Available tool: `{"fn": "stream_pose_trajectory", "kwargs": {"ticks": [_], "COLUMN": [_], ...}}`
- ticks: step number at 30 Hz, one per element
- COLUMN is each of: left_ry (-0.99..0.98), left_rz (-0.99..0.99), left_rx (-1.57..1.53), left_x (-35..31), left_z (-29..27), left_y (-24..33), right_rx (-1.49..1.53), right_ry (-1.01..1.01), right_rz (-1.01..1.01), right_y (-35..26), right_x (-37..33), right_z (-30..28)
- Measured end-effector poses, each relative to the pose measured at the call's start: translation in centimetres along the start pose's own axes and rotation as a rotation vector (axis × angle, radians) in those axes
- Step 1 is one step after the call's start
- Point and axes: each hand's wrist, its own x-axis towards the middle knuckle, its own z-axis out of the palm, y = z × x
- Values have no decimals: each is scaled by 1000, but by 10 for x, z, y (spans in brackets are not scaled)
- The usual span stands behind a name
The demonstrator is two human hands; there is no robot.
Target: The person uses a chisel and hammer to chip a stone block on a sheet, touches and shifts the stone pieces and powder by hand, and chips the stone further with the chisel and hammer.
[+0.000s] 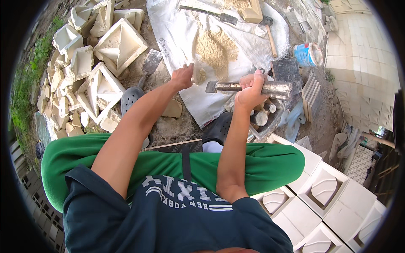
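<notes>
My right hand [249,90] is wrapped round a long bar-like tool [276,88], pale and crusted, with a flat dark tip that points left. Whether it is one tool or two held together, I cannot tell. Over the edge of a white woven sheet [177,31], my left hand [182,77] has its fingers curled closed, and what they hold, if anything, is hidden. Just beyond it, a heap of beige crumbly powder [215,48] lies on the sheet. Below my right hand sit several round rods [261,119] in a container, partly covered by my forearm.
Broken pale moulded blocks [120,46] pile up at the left, beside a trowel [152,62]. A long-handled tool [211,14] and a wooden-handled hammer [271,40] lie on the sheet. A blue-and-white bucket [307,55] stands right. Moulded blocks [297,215] fill the lower right.
</notes>
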Motion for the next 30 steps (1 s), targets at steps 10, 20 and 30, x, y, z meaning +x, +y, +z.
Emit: {"fn": "stream_pose_trajectory", "kwargs": {"ticks": [10,20,30], "left_ry": [78,244,231], "left_rz": [-173,-114,-156], "left_rx": [-507,-412,-400], "left_x": [8,11,12], "left_z": [15,24,18], "left_y": [-19,-20,-28], "right_rx": [19,24,44], "right_ry": [4,124,-231], "right_rz": [-38,150,-70], "right_y": [52,32,-63], "right_x": [1,20,-6], "right_z": [-21,-36,18]}}
